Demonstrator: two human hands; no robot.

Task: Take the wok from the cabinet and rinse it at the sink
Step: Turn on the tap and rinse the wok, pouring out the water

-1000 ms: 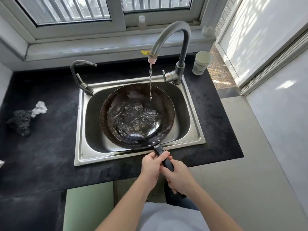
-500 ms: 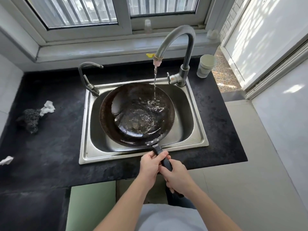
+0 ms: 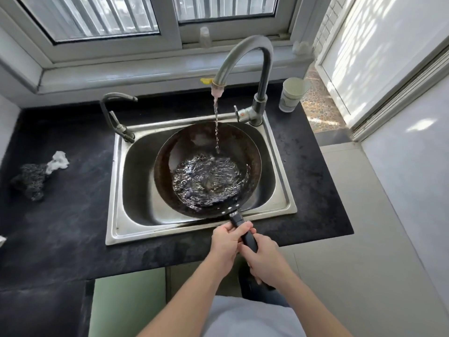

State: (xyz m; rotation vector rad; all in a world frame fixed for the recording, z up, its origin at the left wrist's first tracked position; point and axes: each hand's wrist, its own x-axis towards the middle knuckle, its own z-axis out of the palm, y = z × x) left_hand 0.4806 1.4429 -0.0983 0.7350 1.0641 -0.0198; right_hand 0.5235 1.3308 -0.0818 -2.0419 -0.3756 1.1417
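A dark round wok (image 3: 179, 152) sits inside the steel sink (image 3: 116, 190), holding rippling water in its lower right part. Its black handle (image 3: 245, 233) sticks out over the sink's front rim. My left hand (image 3: 226, 242) grips the handle close to the wok. Just behind it, my right hand (image 3: 264, 261) grips the handle's end. A thin stream of water runs from the tall curved faucet (image 3: 255, 52) into the wok's far side.
A smaller second tap (image 3: 114, 110) stands at the sink's back left. A paper cup (image 3: 291, 93) stands on the black counter (image 3: 60, 227) at the back right. A dark scrubber (image 3: 31, 178) and crumpled tissue (image 3: 58, 161) lie left. Floor lies to the right.
The wok has tilted and shifted right in the sink, and the water has swirled toward its near right side. Both hands stay on the handle.
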